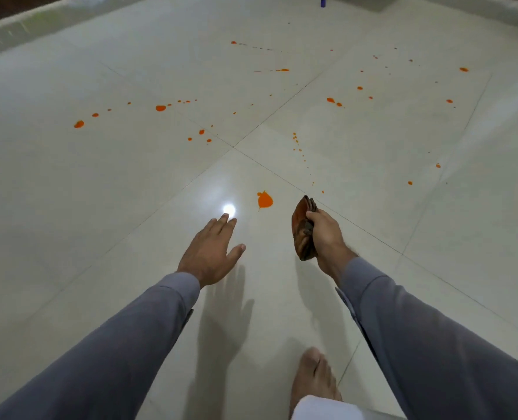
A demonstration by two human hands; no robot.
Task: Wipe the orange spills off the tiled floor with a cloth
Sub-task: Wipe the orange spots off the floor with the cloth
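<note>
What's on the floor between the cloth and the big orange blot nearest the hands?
Nothing: the head view shows bare glossy tile between the cloth in the right hand and the blot.

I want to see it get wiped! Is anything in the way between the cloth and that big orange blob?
No, nothing visible. The right hand holds the cloth just right of the blob, with only bare floor between them. The left hand hovers open off to the other side.

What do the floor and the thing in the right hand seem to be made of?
Floor: glazed or polished tile, probably; it mirrors a lamp and has thin joint lines. Cloth in the right hand: soft fabric, bunched into folds, brownish-orange; the fibre is unclear.
</note>
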